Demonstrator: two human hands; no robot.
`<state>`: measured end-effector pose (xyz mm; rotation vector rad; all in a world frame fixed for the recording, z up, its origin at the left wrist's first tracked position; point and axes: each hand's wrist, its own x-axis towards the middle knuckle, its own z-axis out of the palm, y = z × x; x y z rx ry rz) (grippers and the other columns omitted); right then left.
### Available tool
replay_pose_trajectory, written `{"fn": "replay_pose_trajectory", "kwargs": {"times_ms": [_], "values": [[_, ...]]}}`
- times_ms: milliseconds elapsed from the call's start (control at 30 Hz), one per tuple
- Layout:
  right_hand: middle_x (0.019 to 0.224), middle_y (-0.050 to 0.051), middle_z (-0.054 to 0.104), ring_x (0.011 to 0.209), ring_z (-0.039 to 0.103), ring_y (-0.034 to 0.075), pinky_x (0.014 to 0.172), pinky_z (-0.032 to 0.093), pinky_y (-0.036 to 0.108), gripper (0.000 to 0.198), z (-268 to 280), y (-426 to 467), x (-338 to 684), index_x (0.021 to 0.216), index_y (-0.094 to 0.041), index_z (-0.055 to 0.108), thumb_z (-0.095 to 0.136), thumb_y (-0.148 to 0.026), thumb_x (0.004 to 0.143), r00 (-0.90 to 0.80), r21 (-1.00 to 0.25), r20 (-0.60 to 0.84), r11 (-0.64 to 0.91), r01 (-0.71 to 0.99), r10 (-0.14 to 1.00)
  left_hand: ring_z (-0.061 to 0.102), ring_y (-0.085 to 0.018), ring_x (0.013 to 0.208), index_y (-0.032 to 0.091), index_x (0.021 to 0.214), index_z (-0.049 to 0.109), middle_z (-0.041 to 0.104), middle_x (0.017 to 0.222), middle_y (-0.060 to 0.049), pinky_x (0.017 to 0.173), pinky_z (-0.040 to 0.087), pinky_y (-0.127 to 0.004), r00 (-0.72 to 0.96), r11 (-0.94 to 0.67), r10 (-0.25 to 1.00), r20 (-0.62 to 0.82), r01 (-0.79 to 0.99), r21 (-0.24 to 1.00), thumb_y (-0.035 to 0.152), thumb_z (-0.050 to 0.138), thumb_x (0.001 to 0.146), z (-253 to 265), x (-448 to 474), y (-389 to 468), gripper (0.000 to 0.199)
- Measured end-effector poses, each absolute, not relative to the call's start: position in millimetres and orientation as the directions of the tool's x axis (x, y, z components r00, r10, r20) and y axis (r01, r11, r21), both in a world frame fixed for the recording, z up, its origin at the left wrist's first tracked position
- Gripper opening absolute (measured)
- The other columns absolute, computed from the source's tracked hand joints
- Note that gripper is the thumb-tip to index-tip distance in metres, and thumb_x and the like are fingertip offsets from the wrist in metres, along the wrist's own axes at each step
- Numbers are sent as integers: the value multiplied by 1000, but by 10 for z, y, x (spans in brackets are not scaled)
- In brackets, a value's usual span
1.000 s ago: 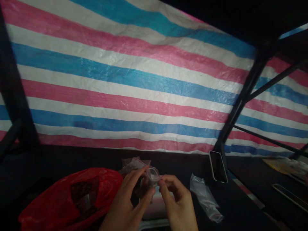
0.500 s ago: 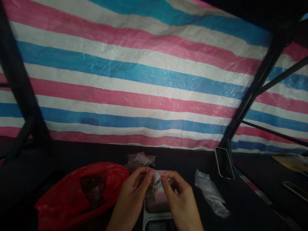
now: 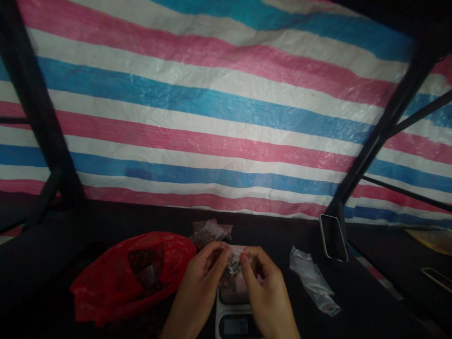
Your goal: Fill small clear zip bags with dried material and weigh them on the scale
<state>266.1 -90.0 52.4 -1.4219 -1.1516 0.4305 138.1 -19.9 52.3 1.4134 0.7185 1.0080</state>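
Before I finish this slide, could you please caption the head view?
Left hand and right hand pinch a clear bag above a scale, red bag nearby.

A wide sheet of woven plastic with pink, white and blue stripes [image 3: 212, 113] fills the upper and middle frame, its bands sloping down towards the right and its surface lightly wrinkled. A thick, straight black post [image 3: 45, 122] leans across the left side, joined near its foot by a short black brace [image 3: 45, 197]. On the right, another slanting black post [image 3: 377, 136] meets a slim black diagonal bar [image 3: 422, 115], with more striped sheeting behind. A dark, flat panel [image 3: 406, 14] covers the upper right corner. Below lies a matte black tabletop [image 3: 268, 230]; a similar dark surface [image 3: 384, 249] spreads at lower right. The light is dim, leaving soft glints on the plastic and deep shadow at lower left.
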Motion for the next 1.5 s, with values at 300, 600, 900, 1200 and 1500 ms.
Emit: {"fn": "replay_pose_trajectory", "kwargs": {"times_ms": [300, 600, 900, 1200, 1500], "values": [[86, 4, 69, 80, 61, 21, 75, 49, 31, 20, 554, -904, 2666, 91, -24, 77, 63, -39, 96, 396, -864, 424, 233, 447, 814, 77, -25, 96, 22, 94, 76, 82, 101, -6, 84, 59, -31, 486, -87, 859, 160, -168, 982, 49, 69, 90, 515, 1400, -220, 29], [84, 2, 68, 80, 63, 20, 74, 50, 29, 18, 603, -921, 2681, 84, -25, 76, 67, -37, 94, 394, -857, 455, 273, 437, 799, 78, -25, 92, 21, 90, 77, 83, 98, -7, 83, 61, -33, 461, -144, 869, 182, -117, 983, 45, 69, 89, 559, 1378, -276, 26], [79, 7, 79, 73, 71, 25, 70, 54, 36, 38, 340, -796, 3234, 87, -18, 82, 67, -53, 86, 475, -906, 213, -9, 422, 854, 73, -26, 122, 13, 145, 56, 72, 139, -16, 112, 55, -43, 315, -175, 928, 198, -101, 979, 62, 62, 93, 563, 1218, -155, 71], [111, 16, 81, 109, 69, 33, 102, 48, 49, 45, 211, -854, 3564, 101, -18, 83, 60, -55, 88, 688, -835, 384, -86, 543, 616, 77, -26, 106, 20, 139, 63, 78, 125, -9, 99, 62, -41, 214, -162, 961, 173, -69, 984, 73, 66, 88, 598, 976, -40, 74], [95, 14, 81, 64, 60, 21, 64, 47, 35, 55, 240, -1072, 3675, 106, -12, 82, 55, -56, 87, 819, -875, 354, -150, 461, 452, 79, -25, 98, 25, 133, 70, 80, 120, -6, 99, 63, -41, 152, -167, 973, 171, -39, 985, 76, 70, 83, 627, 866, 21, 71]]}}
